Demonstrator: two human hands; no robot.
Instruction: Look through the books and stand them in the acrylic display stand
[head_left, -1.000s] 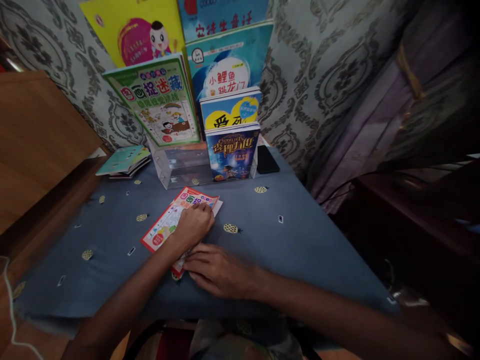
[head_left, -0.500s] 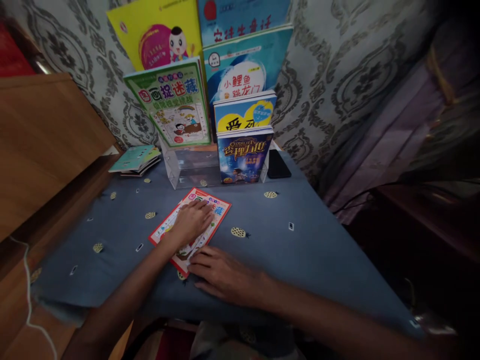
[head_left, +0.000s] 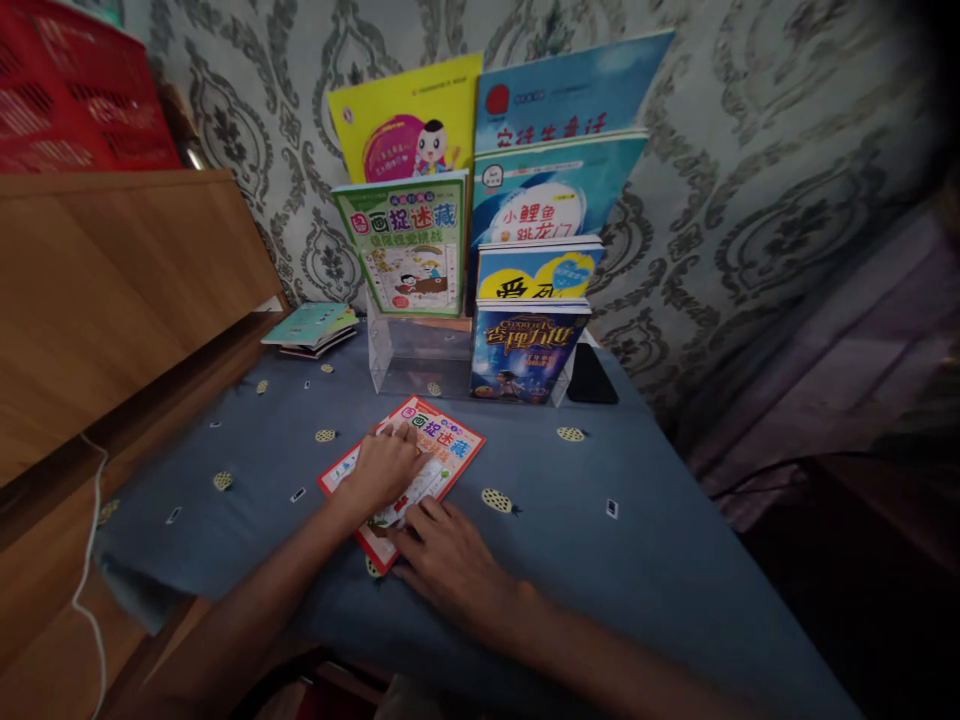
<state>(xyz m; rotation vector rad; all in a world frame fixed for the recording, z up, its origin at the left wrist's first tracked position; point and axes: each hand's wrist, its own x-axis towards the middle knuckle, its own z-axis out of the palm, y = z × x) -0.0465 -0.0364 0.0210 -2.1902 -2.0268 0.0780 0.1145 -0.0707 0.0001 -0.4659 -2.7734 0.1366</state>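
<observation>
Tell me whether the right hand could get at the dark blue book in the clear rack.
Probably yes: nothing tall stands between the right hand, at the red-edged book, and the dark blue book, whose cover faces it across the tablecloth.

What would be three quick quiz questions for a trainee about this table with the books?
1. True or false: the left hand rests on the red-bordered picture book.
2. Seen in the picture, where does the black phone lie relative to the clear plastic book stand? (a) to its left (b) to its right (c) inside it
3. What color is the plastic basket at upper left?

Key: 1. True. 2. (b). 3. Red.
</observation>
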